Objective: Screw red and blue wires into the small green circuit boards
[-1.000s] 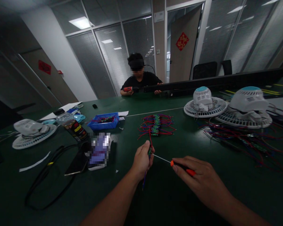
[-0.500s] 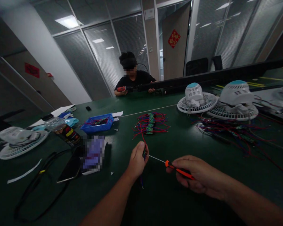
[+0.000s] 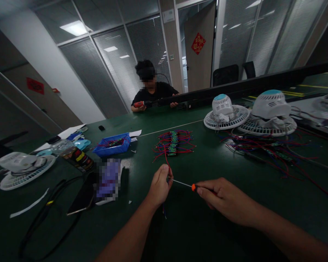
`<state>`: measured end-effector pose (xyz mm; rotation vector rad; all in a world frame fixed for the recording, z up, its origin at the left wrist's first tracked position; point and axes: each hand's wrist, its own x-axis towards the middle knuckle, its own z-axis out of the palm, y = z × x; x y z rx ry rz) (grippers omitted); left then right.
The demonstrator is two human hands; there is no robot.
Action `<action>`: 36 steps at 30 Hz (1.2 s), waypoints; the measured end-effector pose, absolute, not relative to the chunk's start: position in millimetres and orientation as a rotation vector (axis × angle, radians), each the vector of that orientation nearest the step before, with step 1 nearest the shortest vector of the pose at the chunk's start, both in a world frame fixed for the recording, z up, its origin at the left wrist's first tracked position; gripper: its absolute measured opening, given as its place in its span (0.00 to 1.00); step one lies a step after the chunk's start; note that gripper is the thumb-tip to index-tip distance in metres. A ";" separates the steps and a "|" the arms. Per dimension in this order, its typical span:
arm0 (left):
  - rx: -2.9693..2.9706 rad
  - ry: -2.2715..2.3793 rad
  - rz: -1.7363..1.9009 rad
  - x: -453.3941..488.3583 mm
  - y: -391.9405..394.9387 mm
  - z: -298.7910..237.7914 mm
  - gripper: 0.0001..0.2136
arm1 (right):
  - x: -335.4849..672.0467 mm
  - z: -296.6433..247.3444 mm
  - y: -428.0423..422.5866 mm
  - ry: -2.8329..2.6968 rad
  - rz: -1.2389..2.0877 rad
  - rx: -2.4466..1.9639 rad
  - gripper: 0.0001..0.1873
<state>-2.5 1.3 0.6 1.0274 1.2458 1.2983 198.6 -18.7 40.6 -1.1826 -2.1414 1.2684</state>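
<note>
Green counter (image 3: 202,163) runs toward its far edge, where a co-worker (image 3: 160,90) is. For this step, I think, the screwdriver (image 3: 194,187) should go straight to the small wired piece (image 3: 169,178), with gentle pressure and without pulling its wires (image 3: 166,158). This piece lies inside the left grip (image 3: 159,185), clasped and mostly hidden there, nearer to the counter's near edge than the row of circuit boards (image 3: 173,142). Right grip (image 3: 224,200) clasps the screwdriver; whether its tip touches the piece, I cannot tell.
</note>
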 end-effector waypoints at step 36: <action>0.884 1.250 1.380 -1.2 8.3 -7.3 0.19 | 188.7 31.5 -21.3 -1.532 1.329 -1.410 0.25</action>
